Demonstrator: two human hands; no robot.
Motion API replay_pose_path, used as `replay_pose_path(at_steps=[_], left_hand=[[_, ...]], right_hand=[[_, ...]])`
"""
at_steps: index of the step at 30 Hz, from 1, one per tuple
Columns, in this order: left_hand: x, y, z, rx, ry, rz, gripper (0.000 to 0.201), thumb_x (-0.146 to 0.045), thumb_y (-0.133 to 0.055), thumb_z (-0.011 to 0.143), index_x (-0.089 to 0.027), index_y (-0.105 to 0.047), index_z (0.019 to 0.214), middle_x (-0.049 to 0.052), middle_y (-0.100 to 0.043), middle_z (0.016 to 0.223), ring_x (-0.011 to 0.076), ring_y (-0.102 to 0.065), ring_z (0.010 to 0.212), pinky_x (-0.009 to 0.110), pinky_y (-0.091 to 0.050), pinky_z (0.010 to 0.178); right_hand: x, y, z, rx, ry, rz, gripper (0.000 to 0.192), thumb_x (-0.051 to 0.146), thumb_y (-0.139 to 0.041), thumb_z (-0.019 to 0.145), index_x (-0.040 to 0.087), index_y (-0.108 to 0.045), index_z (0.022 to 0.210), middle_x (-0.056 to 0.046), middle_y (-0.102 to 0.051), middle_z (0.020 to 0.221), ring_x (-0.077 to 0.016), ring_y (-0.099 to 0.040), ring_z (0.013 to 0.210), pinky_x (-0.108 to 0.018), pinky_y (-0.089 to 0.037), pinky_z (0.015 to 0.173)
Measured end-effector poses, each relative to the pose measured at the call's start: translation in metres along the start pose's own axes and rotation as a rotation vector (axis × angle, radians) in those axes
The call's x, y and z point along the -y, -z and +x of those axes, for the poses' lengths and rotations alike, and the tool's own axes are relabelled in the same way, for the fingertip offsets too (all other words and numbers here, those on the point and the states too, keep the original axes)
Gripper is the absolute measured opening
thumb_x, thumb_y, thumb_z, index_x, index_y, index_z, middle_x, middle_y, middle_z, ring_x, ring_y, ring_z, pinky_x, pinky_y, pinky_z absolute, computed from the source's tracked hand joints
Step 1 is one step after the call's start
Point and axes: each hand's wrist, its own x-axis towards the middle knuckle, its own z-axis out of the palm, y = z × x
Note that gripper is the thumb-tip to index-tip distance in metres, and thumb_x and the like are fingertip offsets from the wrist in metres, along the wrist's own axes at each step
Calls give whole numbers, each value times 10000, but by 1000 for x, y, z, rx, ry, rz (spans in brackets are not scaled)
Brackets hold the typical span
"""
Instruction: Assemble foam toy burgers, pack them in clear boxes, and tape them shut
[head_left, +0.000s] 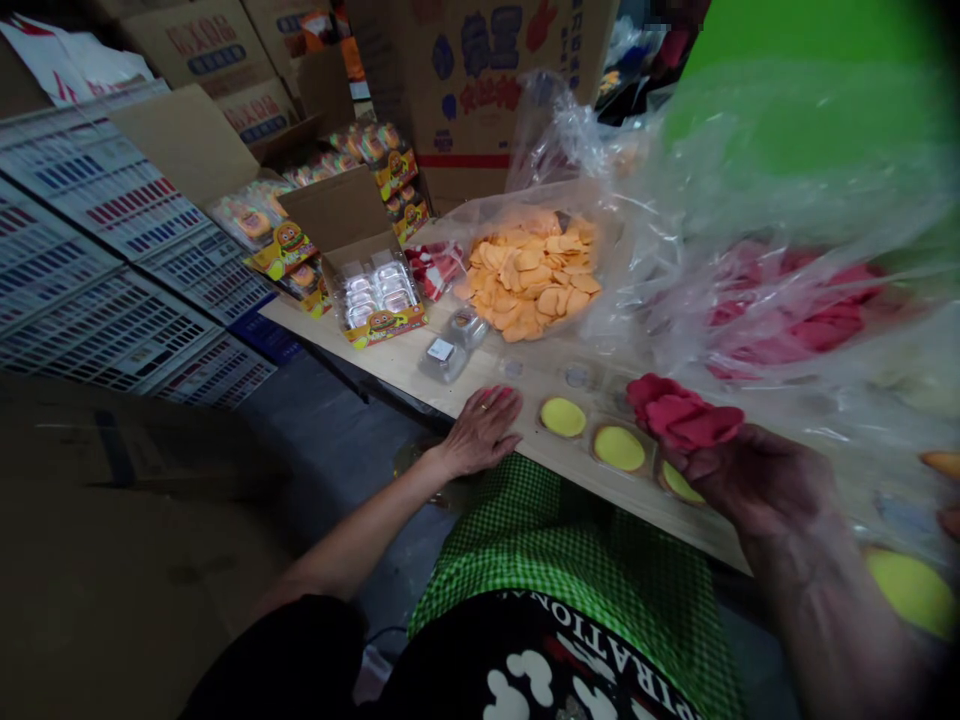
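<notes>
The wooden tabletop (pixel 420 365) carries a clear plastic bag (pixel 787 230) of red pieces at two o'clock and a heap of orange discs (pixel 529 275) at twelve. At five o'clock the right hand (pixel 750 480) has its grip closed around a stack of red discs (pixel 686 412), just above a row of yellow discs (pixel 619 448). The left hand (pixel 484 430) lies flat and open on the tabletop edge at seven o'clock, holding nothing.

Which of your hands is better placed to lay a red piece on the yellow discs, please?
Probably the right hand: it already holds the red pieces beside the yellow discs. The left hand lies flat on the table.
</notes>
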Motion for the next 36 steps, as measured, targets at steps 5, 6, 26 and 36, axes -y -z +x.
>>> replay_pose_path(at_steps=[5,6,26,36], left_hand=[[1,-6,5,-45,75,34,657,-450,-500,980,-133,-367,1540,198,-387,1593,326,-320,1510,548,-284,1222],[2,-6,5,-47,79,34,640,-427,-495,983,-145,-367,1542,193,-405,1584,326,-350,1496,545,-294,1219],[-91,34,196,-109,453,-1399,307,-402,-756,780,-154,-578,750,-42,-541,664,72,-474,586,204,-390,566],[-39,26,141,239,472,-805,95,-170,-591,853,-141,-671,810,2,-622,671,121,-541,583,237,-431,564]], right_hand=[[-4,-6,1,-35,-8,18,703,86,-470,628,145,-564,1322,-195,-747,1069,-297,-765,868,-449,-664,636],[-4,-7,1,-14,-16,39,696,98,-473,630,157,-566,1317,-180,-750,1074,-297,-761,889,-473,-663,666],[-6,6,7,133,-200,49,463,302,-467,816,108,-613,1210,-174,-758,1070,-302,-739,948,-504,-607,779],[10,36,-2,14,-86,67,406,215,-500,729,172,-643,1106,-149,-758,1049,-304,-735,947,-540,-617,786]])
